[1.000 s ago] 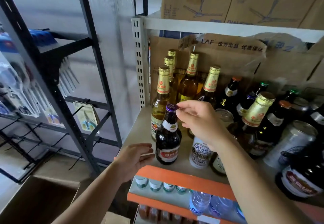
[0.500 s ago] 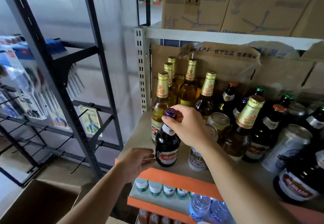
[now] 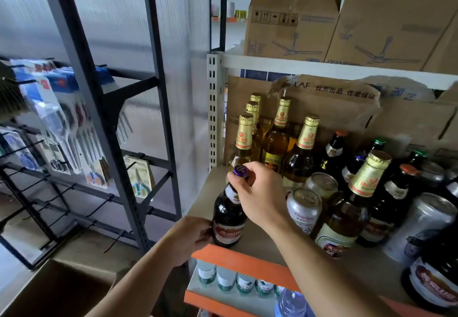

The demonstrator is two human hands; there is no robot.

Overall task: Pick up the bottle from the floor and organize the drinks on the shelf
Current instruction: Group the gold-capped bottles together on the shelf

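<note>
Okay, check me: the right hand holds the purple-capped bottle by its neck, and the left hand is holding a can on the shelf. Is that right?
Not quite. The head view shows the left hand holding the lower part of the same bottle, not a can. The right hand does hold that bottle by its neck, under the purple cap, on the shelf.

neck of the dark bottle [image 3: 226,222] mostly hidden under the right hand [image 3: 257,192], big bottle [image 3: 436,284] at lower right chopped by the frame edge, hanging packs [image 3: 49,118] at left too blurry to read
</note>
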